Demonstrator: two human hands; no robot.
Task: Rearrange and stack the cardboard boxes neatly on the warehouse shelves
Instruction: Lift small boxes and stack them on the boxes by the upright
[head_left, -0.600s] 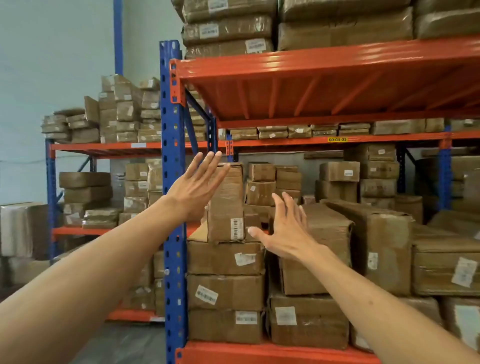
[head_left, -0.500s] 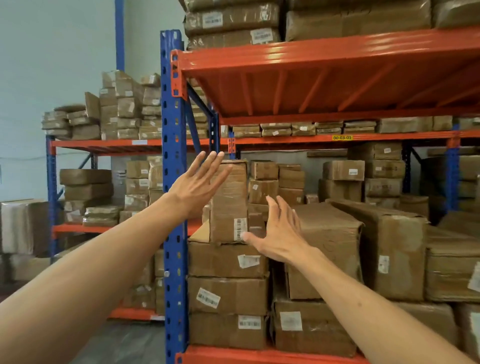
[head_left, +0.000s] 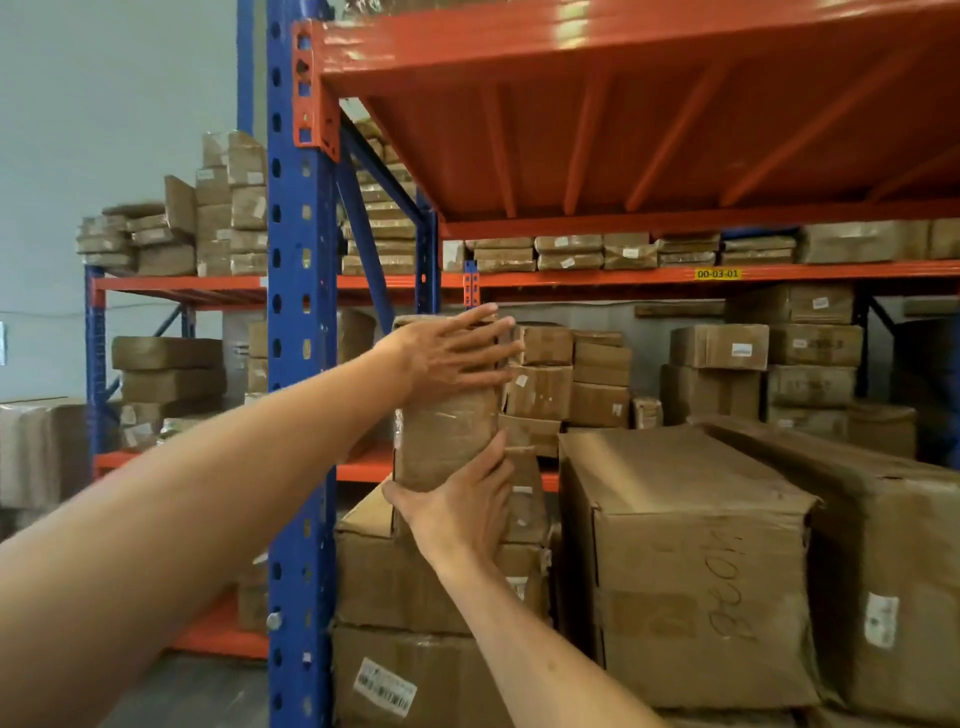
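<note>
Warehouse racking, blue posts and orange beams, filled the frame. Both hands were spread flat on one upright box (head_left: 444, 441) at center: left hand (head_left: 457, 353) near its top, right hand (head_left: 457, 506) at its base. Taped cardboard looked stiff, probably light. It stood on a three-box stack (head_left: 415, 587); two big cartons (head_left: 691, 561) sat right.

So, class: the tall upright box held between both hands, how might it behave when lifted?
The tall box stands on its narrow end, so it probably tips easily. Its glossy tape wrap may feel slippery. The left hand steadies its top and the right hand its base, suggesting awkwardness.
</note>
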